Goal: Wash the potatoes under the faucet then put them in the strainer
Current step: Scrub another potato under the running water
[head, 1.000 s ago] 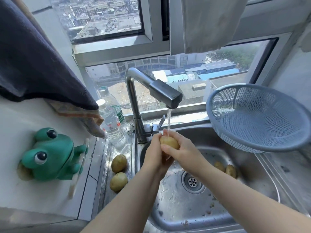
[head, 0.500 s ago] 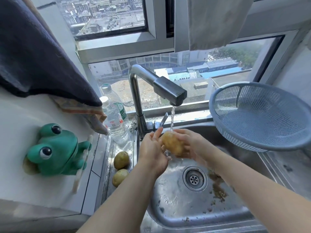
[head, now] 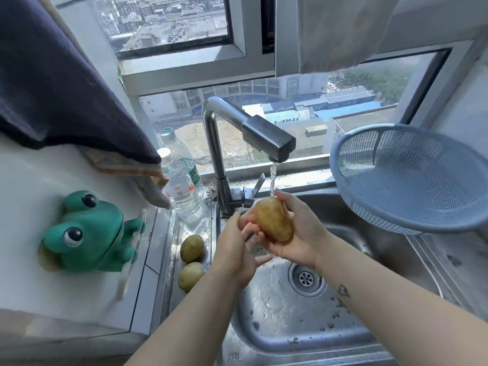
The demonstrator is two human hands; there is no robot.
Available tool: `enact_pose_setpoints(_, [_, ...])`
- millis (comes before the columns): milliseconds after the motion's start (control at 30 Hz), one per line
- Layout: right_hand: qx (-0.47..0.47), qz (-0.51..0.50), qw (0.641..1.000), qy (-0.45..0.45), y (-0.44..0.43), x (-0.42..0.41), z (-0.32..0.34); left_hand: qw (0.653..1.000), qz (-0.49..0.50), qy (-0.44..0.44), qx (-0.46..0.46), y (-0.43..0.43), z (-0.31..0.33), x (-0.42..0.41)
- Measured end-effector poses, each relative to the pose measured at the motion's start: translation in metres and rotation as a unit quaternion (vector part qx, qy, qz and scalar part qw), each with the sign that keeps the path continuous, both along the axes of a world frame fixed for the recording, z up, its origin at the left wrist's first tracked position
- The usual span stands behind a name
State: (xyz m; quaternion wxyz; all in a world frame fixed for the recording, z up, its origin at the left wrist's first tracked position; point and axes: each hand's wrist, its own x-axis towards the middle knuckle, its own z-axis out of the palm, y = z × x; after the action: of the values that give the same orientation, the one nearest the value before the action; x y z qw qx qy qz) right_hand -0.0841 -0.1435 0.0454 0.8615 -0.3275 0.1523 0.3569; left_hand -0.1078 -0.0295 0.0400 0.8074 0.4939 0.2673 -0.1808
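The sink [head: 277, 323] is closest, wet and speckled with bits of dirt near the drain [head: 306, 279].

Just above it are the two hands. The left hand [head: 235, 249] is open, with its fingers spread loose, and it touches the potato [head: 274, 220] only lightly on its left side, if at all. The right hand [head: 298, 233] is cupped under and around the potato and holds it up. The water [head: 272, 178] from the faucet [head: 266, 137] falls right onto the top end of the potato.

The potato looks hard and a bit heavy for its size. It will not squash. But it is wet, so I think it is slippery and could pop out of a tight pinch. The safest hold is a cupped palm under its fat middle, with fingers curled around the sides.

On the left, on the wet tabletop [head: 174, 233] beside the sink, two more potatoes [head: 192, 248] lie close together.

Farther back on the right, the blue strainer [head: 412, 178] sits tilted, and no potatoes show in it.
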Motion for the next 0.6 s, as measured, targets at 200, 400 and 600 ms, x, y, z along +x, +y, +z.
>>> enact_pose_setpoints(200, [-0.172,0.076,0.980,-0.063,-0.037,-0.022,-0.019,0.987,-0.134,0.076,0.035,-0.003,-0.009,-0.017])
enact_pose_setpoints(400, [-0.650,0.407,0.558,-0.317,-0.046,-0.039,-0.054,0.897,-0.321,-0.002,0.303,0.000,-0.031,-0.040])
enact_pose_setpoints(600, [-0.680,0.445,0.429,-0.394,-0.009,-0.050,-0.069,0.867,-0.317,-0.059,0.380,0.039,-0.031,-0.052])
